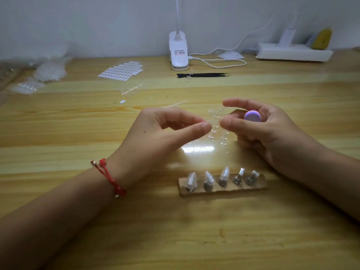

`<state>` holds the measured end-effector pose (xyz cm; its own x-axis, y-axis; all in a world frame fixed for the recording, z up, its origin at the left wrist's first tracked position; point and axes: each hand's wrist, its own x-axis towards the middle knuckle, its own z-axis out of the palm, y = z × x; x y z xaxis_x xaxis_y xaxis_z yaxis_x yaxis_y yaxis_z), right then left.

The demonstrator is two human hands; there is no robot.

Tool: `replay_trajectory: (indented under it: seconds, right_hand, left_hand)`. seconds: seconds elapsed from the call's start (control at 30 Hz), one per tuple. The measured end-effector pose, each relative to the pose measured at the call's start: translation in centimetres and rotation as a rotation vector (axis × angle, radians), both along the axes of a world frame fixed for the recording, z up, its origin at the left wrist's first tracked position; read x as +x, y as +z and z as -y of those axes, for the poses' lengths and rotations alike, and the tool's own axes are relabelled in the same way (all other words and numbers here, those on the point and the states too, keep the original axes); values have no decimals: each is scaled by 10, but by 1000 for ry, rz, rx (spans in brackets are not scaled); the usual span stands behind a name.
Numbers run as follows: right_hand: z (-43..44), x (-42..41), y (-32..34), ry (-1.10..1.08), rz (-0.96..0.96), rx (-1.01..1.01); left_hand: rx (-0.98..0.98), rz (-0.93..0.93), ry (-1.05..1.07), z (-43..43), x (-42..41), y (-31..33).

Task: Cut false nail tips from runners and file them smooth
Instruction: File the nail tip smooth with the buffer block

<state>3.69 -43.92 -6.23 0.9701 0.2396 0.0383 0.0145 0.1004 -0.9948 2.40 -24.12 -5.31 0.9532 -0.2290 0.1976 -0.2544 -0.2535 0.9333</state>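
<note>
A clear runner of false nail tips (216, 125) hangs above the wooden table, between my two hands. My left hand (165, 133), with a red string bracelet on its wrist, pinches the runner's left side between thumb and forefinger. My right hand (266, 133) grips a small purple and pink file block (252, 115) in its curled fingers, and its thumb tip touches the runner's right side. In front of my hands lies a wooden strip (223, 189) with several metal pegs, each carrying a clear nail tip.
Two more clear runners (131, 90) (175, 104) lie further back. Black tweezers (202, 75), a white clip lamp base (178, 53) with its cable, a sheet of white adhesive tabs (121, 71), plastic bags (50, 70) at far left and a white power strip (294, 52).
</note>
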Motion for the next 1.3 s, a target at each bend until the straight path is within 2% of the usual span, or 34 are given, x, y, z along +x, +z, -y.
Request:
replay_trajectory:
  seconds: [0.07,0.27,0.43,0.7,0.83,0.97,1.03,1.17,1.3]
  right_hand:
    - [-1,-1,0,-9,8,3]
    - [1,0,1,50,-30,-29]
    - [-1,-4,4,95,-27,-75]
    - [1,2,-4,-95,1,-72]
    - [2,4,-4,-19,-15,-190]
    - [4,7,1,80,-194,172]
    - [2,5,2,106,-182,243]
    - [-4,1,-5,144,-65,108]
    - [-5,-2,-9,122,-32,57]
  left_hand:
    - [-51,-87,-7,-1,1,1]
    - [-38,-178,-24,-2,4,-5]
    - [-32,-165,-103,0,3,-5]
    - [-54,-91,-31,5,-2,-4]
    - [-88,-51,-15,4,-2,-3]
    - [-83,-54,-38,5,-2,-4]
    - [-72,-68,-52,5,-2,-5]
    - [-74,-93,-82,4,-3,-7]
    - [-47,-80,-67,6,-3,-8]
